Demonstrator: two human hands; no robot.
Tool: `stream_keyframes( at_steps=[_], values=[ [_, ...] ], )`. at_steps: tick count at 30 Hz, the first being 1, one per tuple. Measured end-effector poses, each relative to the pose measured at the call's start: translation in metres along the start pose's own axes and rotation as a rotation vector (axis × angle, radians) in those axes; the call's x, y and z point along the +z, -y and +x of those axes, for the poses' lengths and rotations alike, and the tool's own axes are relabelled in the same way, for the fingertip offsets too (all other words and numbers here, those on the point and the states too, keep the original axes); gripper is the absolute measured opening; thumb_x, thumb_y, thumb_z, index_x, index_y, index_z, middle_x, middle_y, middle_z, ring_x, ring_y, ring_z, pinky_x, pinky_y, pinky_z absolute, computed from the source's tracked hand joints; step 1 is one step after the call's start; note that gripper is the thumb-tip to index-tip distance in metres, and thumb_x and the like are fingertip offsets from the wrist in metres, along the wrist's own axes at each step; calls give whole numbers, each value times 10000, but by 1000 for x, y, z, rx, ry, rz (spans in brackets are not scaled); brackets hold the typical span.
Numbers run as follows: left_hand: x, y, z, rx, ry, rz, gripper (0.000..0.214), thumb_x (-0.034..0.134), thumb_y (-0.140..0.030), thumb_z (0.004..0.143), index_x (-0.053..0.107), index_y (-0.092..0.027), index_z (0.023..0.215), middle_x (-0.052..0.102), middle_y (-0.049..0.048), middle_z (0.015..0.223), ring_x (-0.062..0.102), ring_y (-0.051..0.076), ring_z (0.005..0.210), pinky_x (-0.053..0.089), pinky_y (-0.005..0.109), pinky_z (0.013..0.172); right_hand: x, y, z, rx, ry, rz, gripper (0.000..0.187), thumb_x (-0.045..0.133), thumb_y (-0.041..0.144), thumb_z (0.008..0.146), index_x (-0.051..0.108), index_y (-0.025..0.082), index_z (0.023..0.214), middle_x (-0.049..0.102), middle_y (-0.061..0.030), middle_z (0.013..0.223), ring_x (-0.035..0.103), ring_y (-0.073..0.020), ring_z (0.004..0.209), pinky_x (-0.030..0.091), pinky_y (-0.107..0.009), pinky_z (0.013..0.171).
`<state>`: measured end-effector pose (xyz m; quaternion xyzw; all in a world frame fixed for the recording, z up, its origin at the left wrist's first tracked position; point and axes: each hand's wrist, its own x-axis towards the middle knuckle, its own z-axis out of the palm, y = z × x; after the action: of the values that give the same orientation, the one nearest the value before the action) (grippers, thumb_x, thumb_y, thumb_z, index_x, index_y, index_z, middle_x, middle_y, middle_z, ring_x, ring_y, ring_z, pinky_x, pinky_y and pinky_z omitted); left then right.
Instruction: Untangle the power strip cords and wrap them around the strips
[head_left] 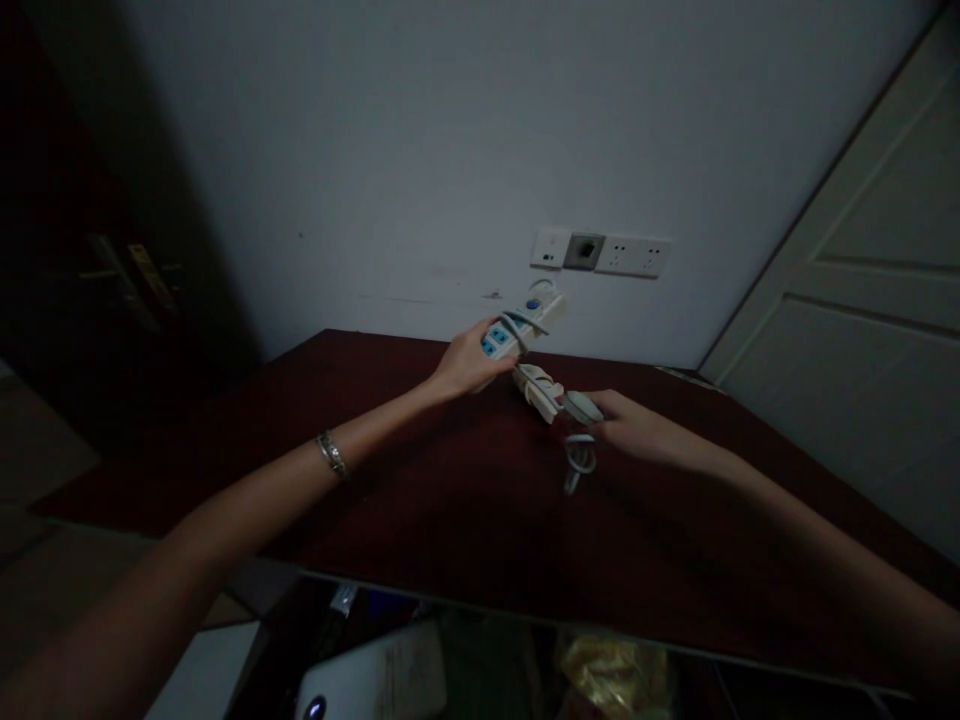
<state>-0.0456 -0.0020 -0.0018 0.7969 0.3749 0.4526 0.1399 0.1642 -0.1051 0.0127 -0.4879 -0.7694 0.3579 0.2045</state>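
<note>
My left hand point(472, 362) is closed around one end of a white power strip point(536, 310) with blue sockets, raised at a tilt above the table. A grey cord point(517, 328) is wound about that strip. Between my hands is a second white piece point(536, 390) with cord wrapped round it; its exact kind is unclear. My right hand point(619, 418) grips a pale, oval, flat-looking object point(581, 408) of uncertain kind. Just below it, a looped light cord point(580, 455) ends in a small pale tip. The fingers of my right hand are partly hidden.
Beneath my hands spreads a dark red tabletop point(420, 480) against the wall. Wall sockets point(634, 256) sit behind. A pale door point(862, 270) stands at right, a dark door point(67, 250) at left. Below the front edge are a white box-like item point(375, 670) and a gold bag point(615, 670).
</note>
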Motion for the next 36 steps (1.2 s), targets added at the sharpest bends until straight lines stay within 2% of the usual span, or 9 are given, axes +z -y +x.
stream_keyframes(
  at_steps=[5, 13, 20, 23, 26, 29, 32, 34, 36],
  values=[
    [10, -1, -2, 101, 208, 340, 697, 622, -395, 689, 388, -170, 1306, 592, 129, 1031, 562, 258, 879, 426, 373, 743, -1, 18, 13, 55, -36, -58, 167, 461, 92, 635, 585, 158, 726, 612, -37, 694, 567, -166, 611, 474, -299, 570],
    [22, -5, -12, 425, 304, 586, 663, 612, -286, 721, 356, -178, 1323, 539, 149, 1058, 480, 271, 960, 332, 392, 849, -30, 45, 34, 150, -93, -24, 56, 567, 153, 734, 621, 147, 749, 646, -62, 654, 600, -157, 558, 467, -268, 500],
    [26, 3, -22, 429, 388, 653, 743, 648, -304, 687, 324, -162, 1341, 552, 131, 1043, 490, 250, 925, 345, 371, 823, -67, 99, 33, -62, -251, -35, 510, 284, 369, 878, 426, -67, 1102, 634, -156, 856, 486, 35, 469, 243, -170, 470],
    [24, 0, -19, 419, 433, 615, 598, 637, -319, 694, 458, -146, 1238, 560, 131, 1041, 502, 254, 935, 362, 375, 825, -68, 123, 42, -194, -274, -24, 554, 234, 376, 871, 383, -82, 1146, 594, -54, 792, 430, 66, 468, 233, -196, 490],
    [20, -6, -17, 503, 540, 503, 534, 619, -321, 702, 498, -159, 1196, 560, 115, 1088, 510, 252, 988, 380, 365, 855, -64, 136, 57, -346, -253, 34, 550, 353, 420, 849, 443, -47, 1127, 442, 85, 538, 408, 52, 445, 282, -193, 533],
    [17, -13, -24, 624, 628, 352, 568, 603, -288, 700, 462, -188, 1242, 540, 90, 1161, 474, 238, 1100, 368, 336, 926, -65, 132, 78, -359, -243, 100, 532, 377, 433, 850, 441, -29, 1105, 424, 98, 533, 341, 69, 429, 281, -177, 536],
    [14, -18, -39, 644, 662, 221, 632, 598, -315, 694, 419, -172, 1284, 542, 96, 1161, 490, 227, 1098, 382, 306, 928, -70, 111, 96, -243, -293, 174, 477, 246, 379, 900, 402, -35, 1077, 575, -15, 828, 314, 99, 457, 272, -162, 529],
    [12, -18, -49, 613, 655, 168, 676, 598, -357, 691, 392, -155, 1303, 559, 106, 1129, 530, 226, 1041, 407, 304, 898, -73, 88, 103, -177, -311, 247, 490, 180, 372, 912, 432, -29, 1039, 583, -46, 905, 402, 85, 501, 309, -158, 563],
    [12, -14, -58, 598, 621, 142, 711, 598, -386, 687, 370, -138, 1313, 573, 117, 1104, 550, 228, 1008, 420, 310, 881, -72, 61, 105, -114, -370, 339, 437, 355, 452, 881, 507, 47, 943, 609, -31, 790, 493, 8, 525, 380, -173, 585]
  ],
)
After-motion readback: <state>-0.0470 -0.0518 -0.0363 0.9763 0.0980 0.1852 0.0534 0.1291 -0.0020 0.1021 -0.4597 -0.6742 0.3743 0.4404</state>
